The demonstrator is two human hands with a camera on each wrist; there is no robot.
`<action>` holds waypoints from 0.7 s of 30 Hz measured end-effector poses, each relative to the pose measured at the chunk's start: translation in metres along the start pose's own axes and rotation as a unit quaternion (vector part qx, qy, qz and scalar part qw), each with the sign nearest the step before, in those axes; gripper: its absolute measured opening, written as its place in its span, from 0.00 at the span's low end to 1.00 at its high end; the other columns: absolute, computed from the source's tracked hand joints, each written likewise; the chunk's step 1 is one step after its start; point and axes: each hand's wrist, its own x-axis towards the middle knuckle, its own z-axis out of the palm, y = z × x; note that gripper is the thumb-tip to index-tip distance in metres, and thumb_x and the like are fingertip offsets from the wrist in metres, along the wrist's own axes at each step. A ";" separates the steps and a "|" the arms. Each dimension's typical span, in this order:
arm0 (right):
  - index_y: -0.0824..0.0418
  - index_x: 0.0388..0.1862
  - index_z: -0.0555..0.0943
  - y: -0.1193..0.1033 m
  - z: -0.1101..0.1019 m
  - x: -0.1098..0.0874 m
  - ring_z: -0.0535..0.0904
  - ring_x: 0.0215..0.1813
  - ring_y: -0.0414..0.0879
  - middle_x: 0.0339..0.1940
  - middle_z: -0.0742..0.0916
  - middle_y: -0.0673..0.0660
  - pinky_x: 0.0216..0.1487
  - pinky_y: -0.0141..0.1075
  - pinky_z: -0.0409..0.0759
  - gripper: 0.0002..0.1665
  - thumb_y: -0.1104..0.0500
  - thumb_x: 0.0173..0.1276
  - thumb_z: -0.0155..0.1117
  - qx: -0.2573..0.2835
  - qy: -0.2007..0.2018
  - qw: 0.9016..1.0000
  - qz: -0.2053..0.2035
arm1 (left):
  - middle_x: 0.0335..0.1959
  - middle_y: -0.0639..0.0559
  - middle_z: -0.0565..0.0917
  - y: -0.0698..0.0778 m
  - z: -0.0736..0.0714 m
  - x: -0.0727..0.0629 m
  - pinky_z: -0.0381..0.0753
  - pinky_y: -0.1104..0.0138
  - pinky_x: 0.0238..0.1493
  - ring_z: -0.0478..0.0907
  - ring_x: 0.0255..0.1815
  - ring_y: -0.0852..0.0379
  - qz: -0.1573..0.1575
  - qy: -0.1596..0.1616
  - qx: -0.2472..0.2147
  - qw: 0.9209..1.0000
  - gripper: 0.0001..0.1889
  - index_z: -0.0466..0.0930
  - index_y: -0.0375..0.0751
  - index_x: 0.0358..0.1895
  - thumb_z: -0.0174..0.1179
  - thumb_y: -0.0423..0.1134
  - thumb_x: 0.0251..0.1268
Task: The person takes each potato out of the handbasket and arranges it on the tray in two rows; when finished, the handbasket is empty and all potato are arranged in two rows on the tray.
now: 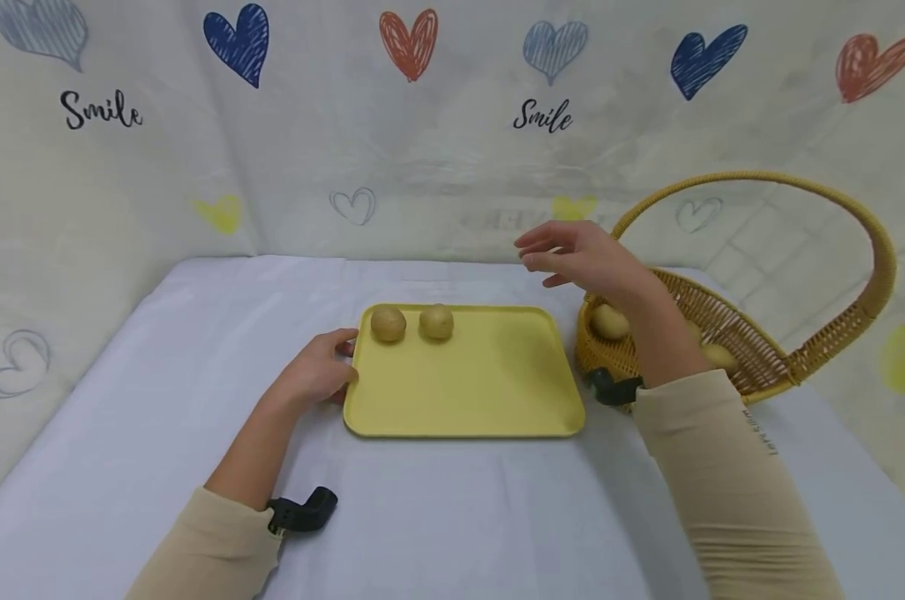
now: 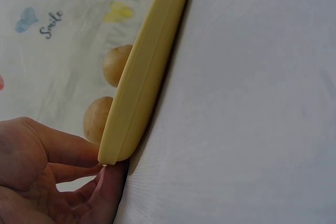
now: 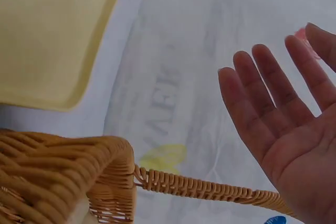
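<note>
A yellow tray (image 1: 463, 383) lies on the table, with two potatoes (image 1: 388, 323) side by side near its far left corner. My left hand (image 1: 321, 367) pinches the tray's left edge, thumb at the rim and fingers around the side. The left wrist view shows this hand (image 2: 58, 166) close up against the end of the tray (image 2: 144, 72). Raised in the air beyond the tray's far right corner, my right hand (image 1: 583, 254) holds nothing; its fingers (image 3: 273, 82) are extended and spread in the right wrist view.
A wicker basket (image 1: 752, 333) with a tall arched handle (image 1: 883, 250) stands right of the tray, under my right forearm. Several potatoes (image 1: 610, 321) lie inside it. White cloth (image 1: 437, 517) covers the table, and a heart-printed sheet (image 1: 452, 142) hangs behind.
</note>
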 end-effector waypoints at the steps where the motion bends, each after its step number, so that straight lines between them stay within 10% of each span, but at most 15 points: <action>1: 0.55 0.69 0.78 0.000 -0.002 -0.001 0.82 0.63 0.54 0.68 0.81 0.58 0.60 0.49 0.85 0.24 0.51 0.78 0.63 -0.002 -0.001 1.000 0.000 | 0.68 0.37 0.68 0.000 0.000 0.000 0.88 0.63 0.36 0.79 0.42 0.50 -0.001 0.001 0.001 1.000 0.43 0.54 0.35 0.82 0.51 0.22 0.58; 21: 0.56 0.64 0.81 0.007 -0.043 -0.025 0.85 0.53 0.54 0.61 0.84 0.56 0.56 0.42 0.84 0.24 0.45 0.76 0.63 -0.089 -0.021 0.993 0.073 | 0.70 0.38 0.67 0.000 -0.001 -0.001 0.89 0.63 0.38 0.80 0.42 0.50 -0.003 -0.005 -0.004 1.000 0.42 0.53 0.35 0.82 0.51 0.22 0.61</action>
